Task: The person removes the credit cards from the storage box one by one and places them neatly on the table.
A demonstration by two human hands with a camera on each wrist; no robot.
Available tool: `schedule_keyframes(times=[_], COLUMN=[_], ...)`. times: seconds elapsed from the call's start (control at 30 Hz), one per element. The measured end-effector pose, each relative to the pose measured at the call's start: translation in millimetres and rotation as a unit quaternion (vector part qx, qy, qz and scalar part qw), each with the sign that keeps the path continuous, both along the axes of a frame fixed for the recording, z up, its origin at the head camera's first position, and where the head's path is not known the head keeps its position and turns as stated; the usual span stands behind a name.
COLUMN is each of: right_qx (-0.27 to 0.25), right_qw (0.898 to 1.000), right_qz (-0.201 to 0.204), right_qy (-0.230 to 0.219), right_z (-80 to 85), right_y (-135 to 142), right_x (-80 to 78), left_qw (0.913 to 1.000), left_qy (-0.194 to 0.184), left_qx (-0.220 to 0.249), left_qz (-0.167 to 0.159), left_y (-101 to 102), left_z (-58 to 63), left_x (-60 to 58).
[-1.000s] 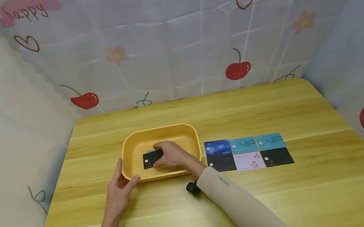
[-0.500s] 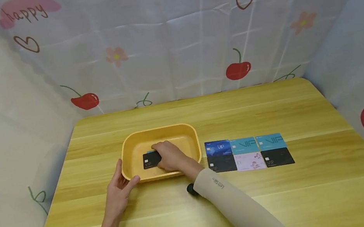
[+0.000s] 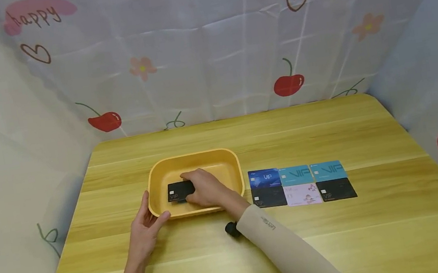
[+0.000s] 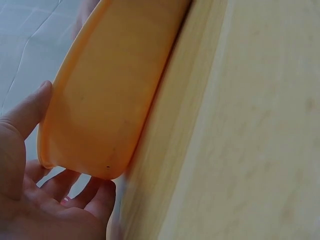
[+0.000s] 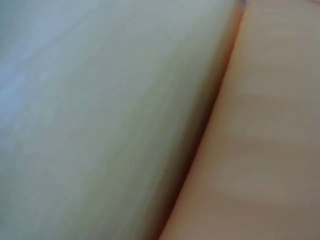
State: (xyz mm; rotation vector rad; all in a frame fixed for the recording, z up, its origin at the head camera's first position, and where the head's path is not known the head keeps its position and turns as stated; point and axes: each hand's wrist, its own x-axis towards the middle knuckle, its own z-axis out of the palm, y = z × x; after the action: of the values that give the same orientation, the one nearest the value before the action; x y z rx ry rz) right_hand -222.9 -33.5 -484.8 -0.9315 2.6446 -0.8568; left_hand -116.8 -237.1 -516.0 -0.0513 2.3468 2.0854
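Inside a yellow plastic basin, my right hand pinches a black VIP card by its right end. A dark edge of what looks like another card shows just below it, mostly covered. My left hand holds the basin's left front corner, with the thumb against the front rim and the fingers around the left end. From the left wrist, the thumb and curled fingertips of the left hand touch the basin's outer wall. The right wrist view is blurred and does not show the right hand's fingers.
Right of the basin, several cards lie in two touching rows on the wooden table: a blue card and teal cards behind, a pink card between black cards in front. A printed curtain hangs behind.
The black card has shifted slightly left and up with my right hand, exposing a dark edge beneath; the teal edge behind it no longer shows. My left hand keeps its hold on the basin.
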Motion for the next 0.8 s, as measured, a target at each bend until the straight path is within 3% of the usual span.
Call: schedule_keyframes(times=[0.23,0.5,0.8], right_qx=[-0.031,-0.036,-0.033], right_qw=[0.999,0.999,0.998], right_qz=[-0.002,0.007,0.022], right_qy=[-0.014,0.0,0.043], right_z=[2.6,3.2,8.3], right_y=[4.0,6.9,12.1], right_x=[0.4,3.6,4.1], left_qw=[1.0,0.9997,0.9997], left_qy=[0.007,0.021,0.02], left_qx=[-0.001,-0.002,0.001], left_qz=[-0.004,-0.013,-0.011], left_y=[1.2,0.2,-1.1], left_z=[0.3,-1.8,-2.0], left_x=[-0.7,0.0,-0.2])
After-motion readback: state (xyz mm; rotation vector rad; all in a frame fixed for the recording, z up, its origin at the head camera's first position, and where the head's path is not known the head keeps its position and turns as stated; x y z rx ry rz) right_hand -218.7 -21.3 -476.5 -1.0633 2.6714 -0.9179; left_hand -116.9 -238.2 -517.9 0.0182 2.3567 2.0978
